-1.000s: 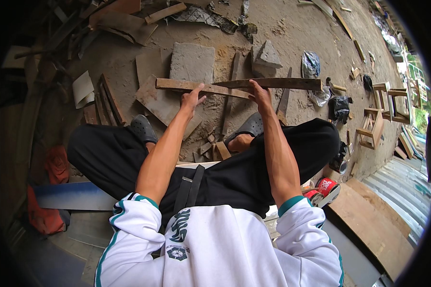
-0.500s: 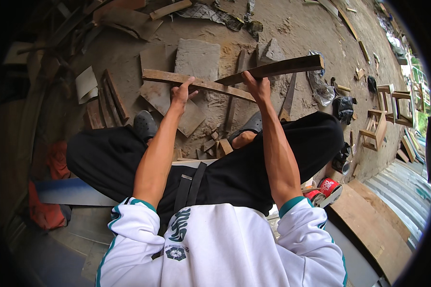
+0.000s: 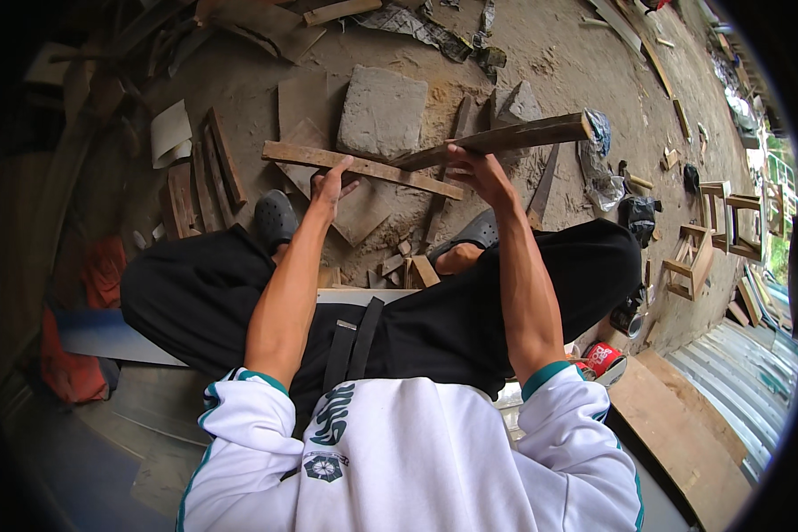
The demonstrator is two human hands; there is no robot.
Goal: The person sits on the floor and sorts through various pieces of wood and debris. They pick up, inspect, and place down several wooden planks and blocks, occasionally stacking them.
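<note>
"Holding what, and where?"
"Left hand (image 3: 331,183) grips pale wooden batten (image 3: 386,173); right hand (image 3: 481,173) pinches dark wooden batten (image 3: 528,136); both above dirt ground (image 3: 594,80)."
"Handling?"
"Probably stiff, light, rough; grasp near mid-length."

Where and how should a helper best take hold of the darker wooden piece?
Probably by its free right end, coming from the right: the right hand holds the darker wooden piece near its other end, while the right end looks wider and juts clear of both hands.
</note>
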